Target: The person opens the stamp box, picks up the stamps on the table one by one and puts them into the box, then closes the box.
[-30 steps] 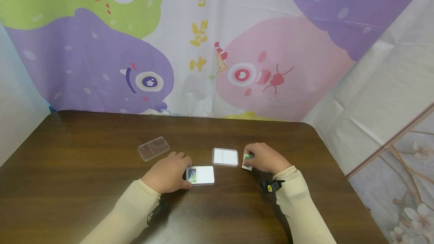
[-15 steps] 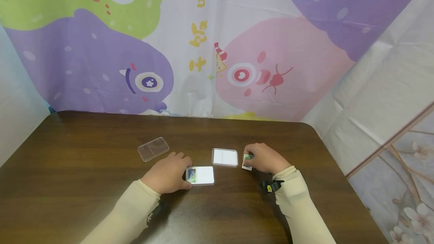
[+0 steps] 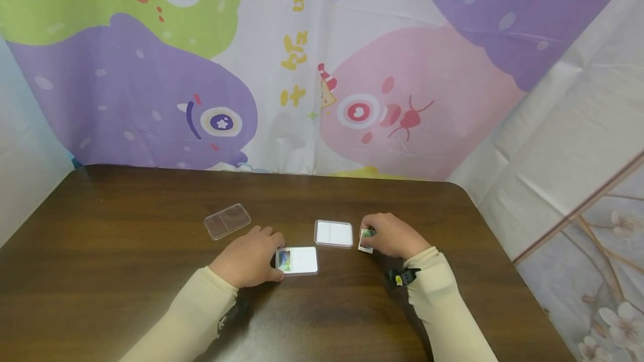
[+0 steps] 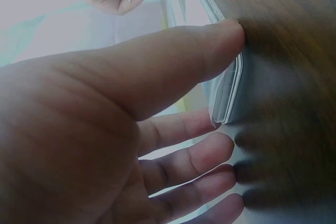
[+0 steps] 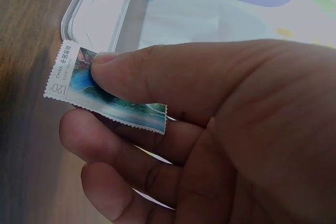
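Between the thumb and fingers of my right hand (image 3: 389, 233) is a postage stamp (image 5: 59, 72). Its perforated edge, "CHINA" and "120" show in the right wrist view, with a blue and green picture partly under the thumb. My left hand (image 3: 251, 258) holds a clear plastic case (image 4: 224, 95) lying on the table, thumb at one edge and index finger at the other. Inside that case is a white card (image 3: 304, 260) with a colourful stamp (image 3: 284, 260) at its left end. The right hand is just right of a second clear case (image 3: 334, 233) with a white insert.
A transparent case lid (image 3: 228, 221) lies at an angle beyond my left hand. Everything rests on a dark brown wooden table (image 3: 322, 317). A cartoon-printed curtain (image 3: 282, 71) hangs behind the table's far edge.
My right hand and the stamp have shifted very slightly to the left. The left hand and the cases look unmoved.
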`<state>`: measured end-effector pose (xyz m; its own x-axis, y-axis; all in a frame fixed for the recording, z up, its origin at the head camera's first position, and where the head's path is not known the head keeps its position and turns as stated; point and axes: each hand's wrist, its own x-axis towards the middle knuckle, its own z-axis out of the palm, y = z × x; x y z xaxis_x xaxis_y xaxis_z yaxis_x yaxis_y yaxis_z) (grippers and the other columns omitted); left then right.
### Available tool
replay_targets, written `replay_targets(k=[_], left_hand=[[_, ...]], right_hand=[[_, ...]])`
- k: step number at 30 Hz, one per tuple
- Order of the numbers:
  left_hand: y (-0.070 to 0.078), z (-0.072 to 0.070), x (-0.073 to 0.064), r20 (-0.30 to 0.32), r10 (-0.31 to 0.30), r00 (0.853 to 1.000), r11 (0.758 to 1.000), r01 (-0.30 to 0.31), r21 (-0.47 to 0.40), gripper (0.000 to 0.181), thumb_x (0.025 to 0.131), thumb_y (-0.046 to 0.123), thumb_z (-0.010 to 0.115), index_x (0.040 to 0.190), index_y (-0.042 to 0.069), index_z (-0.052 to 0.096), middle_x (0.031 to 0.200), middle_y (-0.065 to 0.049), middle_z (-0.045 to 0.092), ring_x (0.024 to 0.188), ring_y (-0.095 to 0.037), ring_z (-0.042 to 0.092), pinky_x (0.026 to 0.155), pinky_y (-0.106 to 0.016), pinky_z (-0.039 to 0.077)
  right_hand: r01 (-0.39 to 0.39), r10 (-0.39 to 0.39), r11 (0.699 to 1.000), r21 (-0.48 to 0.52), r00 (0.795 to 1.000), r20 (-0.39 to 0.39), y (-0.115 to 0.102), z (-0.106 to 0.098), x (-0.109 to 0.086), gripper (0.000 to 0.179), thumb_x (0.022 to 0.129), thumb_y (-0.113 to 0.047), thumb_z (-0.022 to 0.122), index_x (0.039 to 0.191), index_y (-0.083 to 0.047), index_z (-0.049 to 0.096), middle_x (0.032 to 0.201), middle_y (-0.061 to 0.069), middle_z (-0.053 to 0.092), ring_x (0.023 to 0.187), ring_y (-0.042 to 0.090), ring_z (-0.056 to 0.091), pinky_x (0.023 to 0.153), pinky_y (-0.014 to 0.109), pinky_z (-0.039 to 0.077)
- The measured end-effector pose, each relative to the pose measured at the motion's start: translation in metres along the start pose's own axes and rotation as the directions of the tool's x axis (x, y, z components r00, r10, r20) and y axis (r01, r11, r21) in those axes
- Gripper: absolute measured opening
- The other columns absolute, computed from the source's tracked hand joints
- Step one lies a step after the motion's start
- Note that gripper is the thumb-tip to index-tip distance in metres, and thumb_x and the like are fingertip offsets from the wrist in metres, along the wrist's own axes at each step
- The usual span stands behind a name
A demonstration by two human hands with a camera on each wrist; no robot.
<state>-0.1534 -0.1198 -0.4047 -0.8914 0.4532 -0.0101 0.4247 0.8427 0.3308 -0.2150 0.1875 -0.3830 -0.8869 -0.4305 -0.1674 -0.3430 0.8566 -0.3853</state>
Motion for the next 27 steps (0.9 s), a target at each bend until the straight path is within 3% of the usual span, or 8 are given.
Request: replay_targets(k=[17,22,27], left_hand=[[0.001,0.0,-0.002,0.004,-0.001,1.0,1.0,0.001,-0.001,0.047,0.074,0.031,0.092,0.106,0.008,0.066,0.093,-0.003,0.058,0.088,-0.022,0.052,0.074,-0.042,0.047],[0.0,0.001,0.0,0.009,-0.006,1.0,1.0,0.006,-0.009,0.045,0.075,0.03,0.092,0.106,0.009,0.066,0.093,-0.003,0.057,0.087,-0.022,0.05,0.073,-0.041,0.046],[0.001,0.001,0.002,0.005,-0.01,1.0,1.0,0.01,0.0,0.045,0.075,0.031,0.091,0.105,0.009,0.066,0.092,-0.003,0.057,0.086,-0.022,0.05,0.073,-0.041,0.046]], right_hand=[[0.019,-0.021,0.999,-0.051,0.999,-0.031,-0.004,0.001,-0.002,0.013,0.095,-0.012,0.073,0.085,-0.015,0.065,0.078,-0.004,0.06,0.069,0.014,0.052,0.066,0.034,0.045],[0.034,-0.041,0.997,-0.075,0.995,-0.095,-0.023,0.002,-0.003,0.013,0.094,-0.016,0.076,0.086,-0.016,0.066,0.077,-0.006,0.061,0.066,0.013,0.053,0.063,0.033,0.046],[0.142,-0.144,0.989,-0.029,0.983,-0.109,-0.049,0.013,0.001,0.01,0.094,-0.017,0.077,0.09,-0.017,0.067,0.08,-0.006,0.064,0.066,0.012,0.054,0.063,0.031,0.048]])
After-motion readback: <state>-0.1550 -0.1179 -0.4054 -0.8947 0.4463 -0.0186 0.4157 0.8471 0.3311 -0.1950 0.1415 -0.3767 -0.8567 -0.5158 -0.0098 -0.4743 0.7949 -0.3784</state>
